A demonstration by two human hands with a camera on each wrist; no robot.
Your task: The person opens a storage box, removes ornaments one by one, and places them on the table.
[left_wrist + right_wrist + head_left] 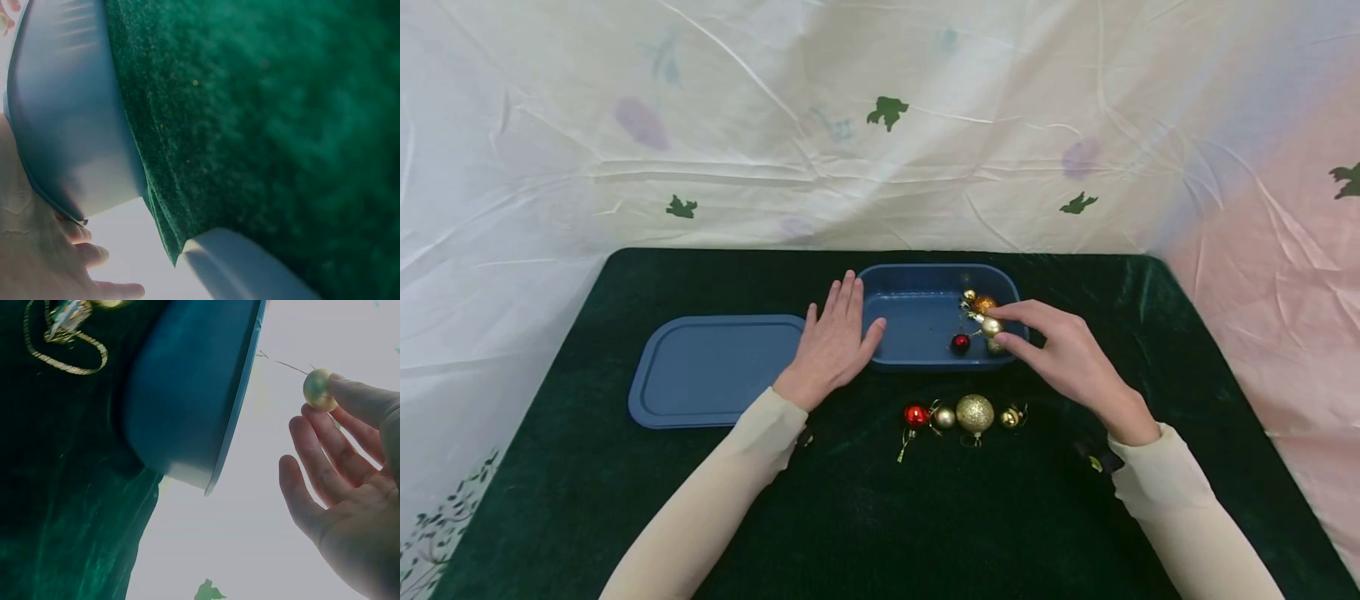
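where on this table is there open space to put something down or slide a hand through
Bare green cloth lies between the sleeves, below the ornament row. The blue lid top is bare, as is the container's left half. Crowded: the container's right end, where the right hand pinches a gold ball.

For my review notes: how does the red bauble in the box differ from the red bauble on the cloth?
The red bauble in the box lies on the floor of the blue box, near the right hand; the red bauble on the cloth lies outside, at the left end of a row. The boxed one looks darker and duller; the cloth one is brighter and glossy. A gold loop trails from the cloth one; none shows on the boxed one. Both are small, round and untouched.
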